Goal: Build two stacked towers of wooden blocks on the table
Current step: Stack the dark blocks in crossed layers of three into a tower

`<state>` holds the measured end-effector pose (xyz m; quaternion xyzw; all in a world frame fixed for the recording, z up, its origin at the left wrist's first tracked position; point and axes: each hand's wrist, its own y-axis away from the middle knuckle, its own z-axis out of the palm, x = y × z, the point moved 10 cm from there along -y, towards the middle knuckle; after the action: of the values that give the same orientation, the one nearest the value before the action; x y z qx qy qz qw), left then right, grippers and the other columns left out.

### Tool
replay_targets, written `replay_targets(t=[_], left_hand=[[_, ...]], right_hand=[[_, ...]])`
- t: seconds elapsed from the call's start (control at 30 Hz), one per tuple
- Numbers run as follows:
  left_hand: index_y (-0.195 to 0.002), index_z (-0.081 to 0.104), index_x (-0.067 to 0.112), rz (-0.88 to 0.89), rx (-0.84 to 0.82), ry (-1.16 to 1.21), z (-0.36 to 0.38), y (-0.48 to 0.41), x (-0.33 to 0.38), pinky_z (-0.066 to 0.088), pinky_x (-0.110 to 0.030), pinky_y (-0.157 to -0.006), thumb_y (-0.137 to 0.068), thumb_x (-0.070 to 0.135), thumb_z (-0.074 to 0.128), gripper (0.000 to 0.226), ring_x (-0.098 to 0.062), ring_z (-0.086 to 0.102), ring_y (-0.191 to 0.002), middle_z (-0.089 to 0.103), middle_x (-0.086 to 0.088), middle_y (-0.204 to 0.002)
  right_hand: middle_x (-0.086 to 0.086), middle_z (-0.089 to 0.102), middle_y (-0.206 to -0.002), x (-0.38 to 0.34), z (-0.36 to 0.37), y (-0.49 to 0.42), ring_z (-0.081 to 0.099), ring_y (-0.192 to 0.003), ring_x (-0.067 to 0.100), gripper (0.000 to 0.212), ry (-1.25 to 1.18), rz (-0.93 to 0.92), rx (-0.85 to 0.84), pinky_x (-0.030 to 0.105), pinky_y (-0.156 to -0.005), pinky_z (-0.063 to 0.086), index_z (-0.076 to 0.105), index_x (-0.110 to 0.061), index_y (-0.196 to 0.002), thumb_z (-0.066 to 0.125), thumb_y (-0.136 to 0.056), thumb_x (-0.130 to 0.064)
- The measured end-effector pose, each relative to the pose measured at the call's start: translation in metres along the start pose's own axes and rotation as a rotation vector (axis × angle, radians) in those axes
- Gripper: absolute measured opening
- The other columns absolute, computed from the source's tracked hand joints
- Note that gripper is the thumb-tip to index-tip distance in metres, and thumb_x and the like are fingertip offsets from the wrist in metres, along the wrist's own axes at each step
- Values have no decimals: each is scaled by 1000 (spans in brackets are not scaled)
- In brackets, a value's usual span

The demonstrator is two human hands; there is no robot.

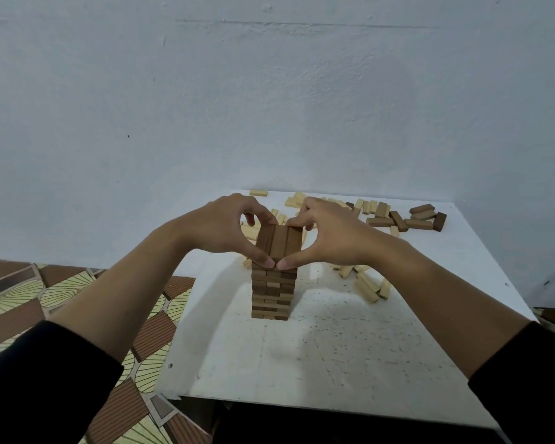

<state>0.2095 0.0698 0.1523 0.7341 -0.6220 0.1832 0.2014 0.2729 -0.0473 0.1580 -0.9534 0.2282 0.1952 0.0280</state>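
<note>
A tower of dark brown wooden blocks (273, 293) stands near the middle of the white table (334, 347). Its top layer (279, 243) is three blocks side by side, running away from me. My left hand (228, 229) clasps that layer from the left and my right hand (327, 235) from the right. Both thumbs press the near ends and the fingers curl over the far ends. Only this one tower is in view.
Loose pale blocks (369, 286) lie scattered right of the tower and behind my hands. Dark blocks (410, 219) lie in a pile at the far right corner. A blue-white wall backs the table. Patterned floor (45, 299) shows to the left.
</note>
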Motion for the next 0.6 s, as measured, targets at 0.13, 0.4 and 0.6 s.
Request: replay_targets(t=[0.13,0.4,0.6], left_hand=[[-114,63,46,4,-9,33,3,1,-1,40,-23,-82,-52,63,90,70,8,49,-104,56,27,-114],[-110,63,47,22,14,88,4,4,-2,38,-19,-79,-44,69,83,73,10,49,-102,57,28,-112],[-107,62,51,17,10,112,6,5,-3,39,-22,-81,-41,75,78,72,9,49,-103,57,28,-114]], right_hand=[[-8,48,-106,3,0,0,47,-103,12,71,-22,11,13,43,-95,40,68,-35,-124,79,-63,-71],[-9,49,-110,2,-1,6,47,-104,10,74,-72,20,40,44,-102,37,65,-32,-129,82,-65,-66],[-10,51,-110,3,0,5,48,-102,9,72,-76,18,44,45,-101,39,67,-35,-126,82,-64,-68]])
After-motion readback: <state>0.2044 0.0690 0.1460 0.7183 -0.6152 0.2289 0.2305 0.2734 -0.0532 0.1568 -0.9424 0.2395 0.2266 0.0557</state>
